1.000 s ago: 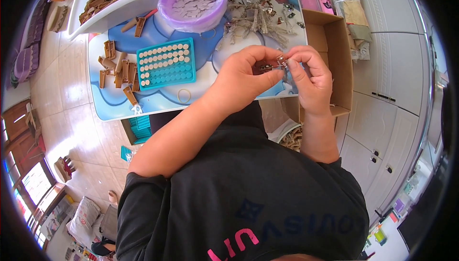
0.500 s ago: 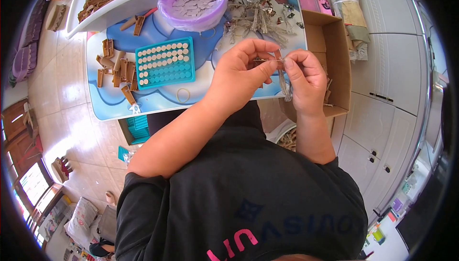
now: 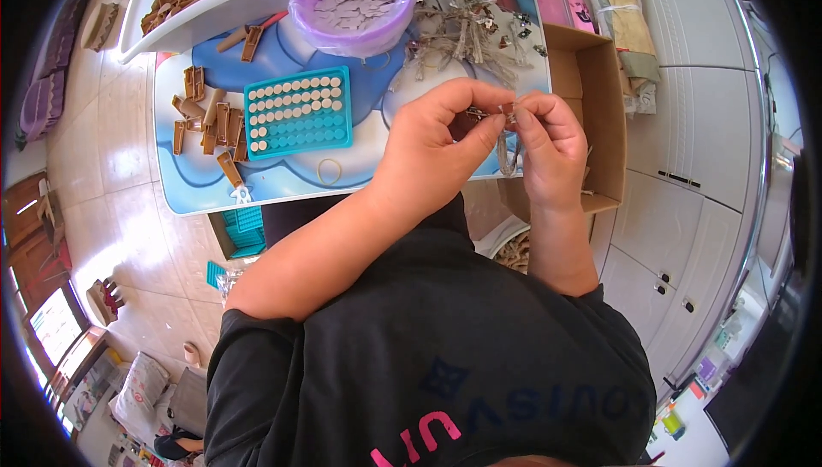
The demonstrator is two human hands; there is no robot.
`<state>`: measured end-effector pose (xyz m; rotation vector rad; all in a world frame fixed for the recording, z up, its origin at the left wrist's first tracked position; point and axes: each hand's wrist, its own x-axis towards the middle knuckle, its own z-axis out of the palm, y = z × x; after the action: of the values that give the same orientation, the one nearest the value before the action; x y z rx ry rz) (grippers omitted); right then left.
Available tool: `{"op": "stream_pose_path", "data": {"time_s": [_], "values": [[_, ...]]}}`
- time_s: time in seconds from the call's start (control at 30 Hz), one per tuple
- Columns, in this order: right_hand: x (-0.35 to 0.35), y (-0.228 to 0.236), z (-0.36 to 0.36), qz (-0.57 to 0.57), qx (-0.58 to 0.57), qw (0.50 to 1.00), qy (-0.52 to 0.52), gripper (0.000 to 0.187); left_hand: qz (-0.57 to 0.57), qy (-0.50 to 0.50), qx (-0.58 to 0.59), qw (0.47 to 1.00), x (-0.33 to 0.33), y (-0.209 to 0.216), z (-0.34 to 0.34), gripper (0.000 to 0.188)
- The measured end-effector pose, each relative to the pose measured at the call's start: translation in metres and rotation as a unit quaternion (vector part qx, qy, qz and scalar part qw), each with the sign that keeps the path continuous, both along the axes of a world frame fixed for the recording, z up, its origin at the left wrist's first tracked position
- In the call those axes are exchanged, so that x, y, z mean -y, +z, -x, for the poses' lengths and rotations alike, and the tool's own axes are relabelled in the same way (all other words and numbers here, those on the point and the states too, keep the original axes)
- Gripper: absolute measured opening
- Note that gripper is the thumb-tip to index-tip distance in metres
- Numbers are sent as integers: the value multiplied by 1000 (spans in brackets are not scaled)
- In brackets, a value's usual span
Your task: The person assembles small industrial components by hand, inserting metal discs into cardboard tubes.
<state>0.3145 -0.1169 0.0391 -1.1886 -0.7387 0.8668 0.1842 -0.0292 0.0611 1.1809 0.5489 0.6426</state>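
In front of me, above the table's near right part, my two hands meet. My left hand [image 3: 441, 142] is closed in a pinch around a small brown piece [image 3: 505, 109], mostly hidden by the fingers, with shiny metal bits by it. My right hand [image 3: 552, 146] pinches the end of a thin clear wire bundle [image 3: 509, 159] against that piece; the bundle hangs in a loop below the fingertips. Beyond the hands lies a heap of similar wire bundles [image 3: 467, 39] with metal ends.
A turquoise tray [image 3: 300, 146] holds rows of round pale discs. Left of it lie several brown plastic cases [image 3: 224, 124]. Behind stand a purple basin [image 3: 300, 22] of pale flat pieces and a white bin [image 3: 171, 35] of brown cases. A cardboard box [image 3: 604, 116] stands at the right.
The hanging wire bundle has swung from a straight drop into a loop. Both hands stay close together, the fingertips shifting slightly, and the brown piece shows less.
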Motion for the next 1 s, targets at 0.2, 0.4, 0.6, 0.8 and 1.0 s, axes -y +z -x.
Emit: {"op": "stream_pose_path", "data": {"time_s": [0.2, 0.4, 0.6, 0.8, 1.0], "values": [[-1, -2, -1, -6, 36, 999, -4, 9, -12, -10, -45, 999, -2, -2, 3, 19], [-2, -1, 0, -34, 74, 997, 9, 8, -62, 7, -38, 997, -1, -2, 4, 19], [-4, 4, 3, -53, 156, 986, -4, 9, 51, -42, 46, 997, -5, -6, 5, 24], [-5, 4, 6, -32, 229, 972, -35, 6, 149, -49, 68, 985, -6, -9, 4, 29], [-5, 11, 16, 11, 142, 988, -53, 5, 231, -59, 77, 968, -9, -12, 8, 30]]}}
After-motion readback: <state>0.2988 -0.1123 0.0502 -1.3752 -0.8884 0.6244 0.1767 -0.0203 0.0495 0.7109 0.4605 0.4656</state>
